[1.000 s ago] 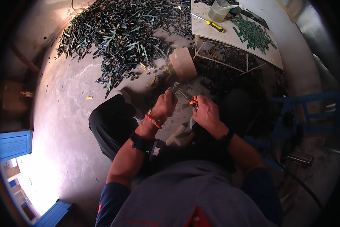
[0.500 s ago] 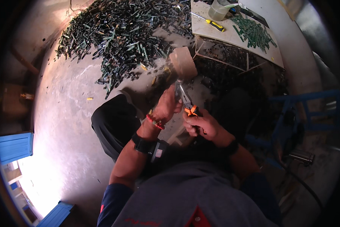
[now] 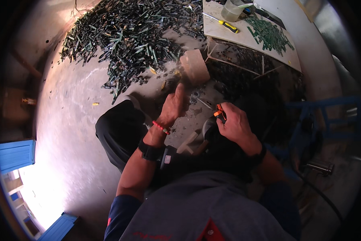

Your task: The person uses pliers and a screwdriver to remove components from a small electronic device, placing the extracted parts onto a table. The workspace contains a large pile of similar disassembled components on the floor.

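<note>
Orange-handled pliers [image 3: 219,114], grasped in the right hand [image 3: 236,124], were held over the floor [image 3: 80,100] near the tan block [image 3: 194,67], apparently between bites, the next calling for lined-up jaws at the curled left hand [image 3: 172,107], whose contents could not be told.

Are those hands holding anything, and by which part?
The right hand holds the pliers by their orange-and-black handles; whether the left hand holds anything can't be told.

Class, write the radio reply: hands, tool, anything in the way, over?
Right hand gripping pliers. Left hand nearby, contents unclear. Possible obstruction: block just ahead.
</note>
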Demonstrator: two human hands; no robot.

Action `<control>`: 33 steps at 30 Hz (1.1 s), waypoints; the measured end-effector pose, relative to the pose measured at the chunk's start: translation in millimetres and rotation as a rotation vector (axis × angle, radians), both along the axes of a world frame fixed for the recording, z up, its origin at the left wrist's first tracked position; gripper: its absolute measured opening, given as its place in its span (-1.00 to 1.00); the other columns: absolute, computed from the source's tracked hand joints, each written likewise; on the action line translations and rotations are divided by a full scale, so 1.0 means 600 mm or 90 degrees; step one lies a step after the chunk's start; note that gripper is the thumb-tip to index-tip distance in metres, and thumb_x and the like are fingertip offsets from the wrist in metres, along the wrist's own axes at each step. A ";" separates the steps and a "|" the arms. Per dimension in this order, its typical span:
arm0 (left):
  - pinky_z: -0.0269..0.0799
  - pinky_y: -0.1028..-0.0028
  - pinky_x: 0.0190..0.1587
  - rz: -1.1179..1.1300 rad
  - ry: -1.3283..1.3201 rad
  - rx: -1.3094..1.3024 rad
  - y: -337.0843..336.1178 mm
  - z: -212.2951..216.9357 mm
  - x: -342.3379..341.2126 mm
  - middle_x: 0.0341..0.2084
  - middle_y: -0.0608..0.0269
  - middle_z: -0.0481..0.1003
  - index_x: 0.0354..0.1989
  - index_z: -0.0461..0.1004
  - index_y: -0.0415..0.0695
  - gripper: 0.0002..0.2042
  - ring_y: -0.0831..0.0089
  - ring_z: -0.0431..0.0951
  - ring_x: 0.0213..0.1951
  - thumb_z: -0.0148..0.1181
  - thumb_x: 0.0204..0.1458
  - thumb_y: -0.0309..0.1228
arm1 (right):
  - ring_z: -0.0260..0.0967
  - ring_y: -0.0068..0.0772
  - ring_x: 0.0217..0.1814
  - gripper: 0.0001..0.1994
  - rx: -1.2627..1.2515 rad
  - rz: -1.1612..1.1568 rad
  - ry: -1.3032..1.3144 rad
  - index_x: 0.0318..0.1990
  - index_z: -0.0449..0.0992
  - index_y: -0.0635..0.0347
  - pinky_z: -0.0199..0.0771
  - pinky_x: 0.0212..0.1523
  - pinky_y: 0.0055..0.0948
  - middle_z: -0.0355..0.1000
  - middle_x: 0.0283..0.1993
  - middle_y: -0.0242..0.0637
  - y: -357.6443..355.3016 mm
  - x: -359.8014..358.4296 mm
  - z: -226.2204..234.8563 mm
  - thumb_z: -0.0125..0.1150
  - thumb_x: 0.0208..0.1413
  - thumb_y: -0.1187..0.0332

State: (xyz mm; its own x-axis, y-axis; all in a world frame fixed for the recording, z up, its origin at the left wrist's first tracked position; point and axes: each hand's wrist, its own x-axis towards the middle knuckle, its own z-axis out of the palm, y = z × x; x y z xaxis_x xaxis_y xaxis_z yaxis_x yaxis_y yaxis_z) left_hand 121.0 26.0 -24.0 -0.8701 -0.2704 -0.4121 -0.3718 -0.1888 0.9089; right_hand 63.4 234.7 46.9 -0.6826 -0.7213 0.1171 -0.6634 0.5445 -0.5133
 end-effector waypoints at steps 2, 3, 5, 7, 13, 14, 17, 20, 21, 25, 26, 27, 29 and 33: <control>0.25 0.48 -0.62 0.030 -0.023 0.004 0.003 0.003 -0.002 -0.75 0.26 0.33 -0.60 0.41 -0.25 -0.27 0.47 0.33 -0.72 -0.30 0.09 0.28 | 0.42 0.01 -0.28 -0.65 0.007 0.008 0.020 -0.21 0.36 0.30 0.45 -0.29 -0.26 0.40 -0.30 -0.05 0.008 -0.001 -0.001 0.26 -0.26 0.54; 0.29 0.45 -0.61 0.045 -0.035 0.006 0.004 0.004 -0.003 -0.76 0.27 0.32 -0.63 0.41 -0.26 -0.26 0.46 0.34 -0.71 -0.28 0.08 0.28 | 0.42 0.00 -0.27 -0.64 0.003 0.005 0.035 -0.21 0.36 0.30 0.46 -0.28 -0.26 0.41 -0.30 -0.06 0.010 -0.002 0.001 0.27 -0.27 0.54; 0.30 0.44 -0.61 0.049 -0.033 0.014 0.003 -0.002 -0.005 -0.75 0.26 0.33 -0.59 0.43 -0.27 -0.26 0.45 0.34 -0.71 -0.27 0.07 0.29 | 0.42 -0.01 -0.26 -0.62 -0.003 -0.002 0.067 -0.21 0.36 0.29 0.46 -0.27 -0.27 0.41 -0.29 -0.07 0.015 -0.004 0.007 0.29 -0.28 0.54; 0.31 0.44 -0.60 0.038 -0.023 0.025 0.000 -0.002 -0.003 -0.72 0.24 0.36 -0.51 0.46 -0.30 -0.25 0.45 0.35 -0.70 -0.25 0.07 0.29 | 0.40 -0.06 -0.23 -0.65 0.000 -0.013 0.097 -0.24 0.36 0.25 0.44 -0.25 -0.26 0.40 -0.30 -0.12 0.020 -0.009 0.002 0.29 -0.28 0.50; 0.31 0.53 -0.54 -0.018 -0.010 0.093 0.010 0.014 0.003 -0.67 0.23 0.39 -0.46 0.44 -0.27 -0.28 0.48 0.39 -0.65 -0.26 0.08 0.29 | 0.38 -0.09 -0.22 -0.67 0.117 -0.006 0.122 -0.29 0.37 0.21 0.42 -0.24 -0.23 0.39 -0.33 -0.17 0.020 -0.011 -0.047 0.31 -0.28 0.43; 0.31 0.53 -0.54 -0.033 -0.016 0.074 0.012 0.013 0.001 -0.68 0.23 0.39 -0.45 0.44 -0.26 -0.29 0.47 0.39 -0.65 -0.25 0.08 0.28 | 0.38 -0.09 -0.22 -0.68 0.139 0.004 0.119 -0.30 0.36 0.20 0.42 -0.25 -0.22 0.38 -0.33 -0.17 0.020 -0.011 -0.057 0.32 -0.27 0.42; 0.29 0.52 -0.56 -0.075 -0.035 -0.002 0.009 0.006 0.000 -0.70 0.24 0.39 -0.43 0.43 -0.25 -0.32 0.47 0.38 -0.67 -0.23 0.08 0.26 | 0.38 -0.07 -0.24 -0.70 0.133 0.017 0.108 -0.31 0.36 0.19 0.41 -0.25 -0.19 0.37 -0.35 -0.15 0.013 -0.006 -0.062 0.31 -0.25 0.41; 0.27 0.51 -0.58 -0.089 -0.025 -0.045 0.007 -0.014 0.002 -0.75 0.25 0.36 -0.42 0.42 -0.25 -0.34 0.48 0.37 -0.68 -0.20 0.09 0.23 | 0.39 -0.06 -0.26 -0.72 0.107 0.022 0.081 -0.31 0.37 0.21 0.42 -0.24 -0.19 0.39 -0.36 -0.12 -0.001 0.004 -0.058 0.28 -0.23 0.41; 0.26 0.51 -0.58 -0.064 -0.006 -0.022 0.011 -0.022 0.002 -0.76 0.26 0.35 -0.42 0.42 -0.25 -0.36 0.49 0.36 -0.69 -0.19 0.10 0.21 | 0.39 -0.05 -0.27 -0.73 0.094 0.023 0.071 -0.31 0.38 0.22 0.42 -0.24 -0.19 0.39 -0.37 -0.11 -0.006 0.009 -0.057 0.27 -0.22 0.41; 0.21 0.52 -0.61 -0.002 0.034 0.089 0.010 -0.019 -0.006 -0.77 0.28 0.35 -0.44 0.42 -0.21 -0.47 0.51 0.31 -0.71 -0.13 0.13 0.10 | 0.37 -0.10 -0.47 -0.82 0.095 -0.043 -0.210 -0.33 0.39 0.26 0.41 -0.36 -0.24 0.39 -0.52 -0.15 -0.023 0.032 -0.055 0.16 -0.08 0.37; 0.20 0.52 -0.61 -0.005 0.044 0.089 0.007 -0.011 -0.003 -0.76 0.28 0.36 -0.44 0.42 -0.19 -0.50 0.52 0.29 -0.72 -0.12 0.13 0.07 | 0.34 -0.20 -0.49 -0.83 0.060 -0.046 -0.355 -0.34 0.38 0.25 0.38 -0.40 -0.30 0.36 -0.53 -0.22 -0.029 0.037 -0.053 0.15 -0.06 0.36; 0.18 0.52 -0.61 -0.009 0.054 0.088 0.004 -0.001 0.000 -0.74 0.29 0.37 -0.44 0.42 -0.17 -0.54 0.52 0.27 -0.73 -0.11 0.13 0.04 | 0.31 -0.29 -0.52 -0.83 0.024 -0.049 -0.501 -0.35 0.38 0.24 0.36 -0.45 -0.35 0.34 -0.55 -0.28 -0.032 0.042 -0.052 0.14 -0.05 0.35; 0.16 0.53 -0.62 0.006 0.063 0.102 0.001 0.006 0.001 -0.71 0.31 0.39 -0.44 0.42 -0.13 -0.59 0.53 0.24 -0.74 -0.10 0.14 -0.01 | 0.14 -0.60 -0.55 -0.86 -0.057 -0.078 -0.817 -0.37 0.34 0.15 0.16 -0.58 -0.55 0.22 -0.56 -0.47 -0.035 0.055 -0.051 0.11 0.01 0.32; 0.13 0.59 -0.65 0.053 0.053 0.202 0.005 0.014 -0.008 -0.66 0.32 0.43 -0.43 0.41 -0.10 -0.65 0.57 0.23 -0.75 -0.13 0.16 -0.08 | 0.10 -0.66 -0.54 -0.90 -0.304 -0.112 -1.289 -0.32 0.29 0.07 0.02 -0.61 -0.62 0.17 -0.50 -0.49 -0.047 0.082 -0.031 0.06 0.11 0.33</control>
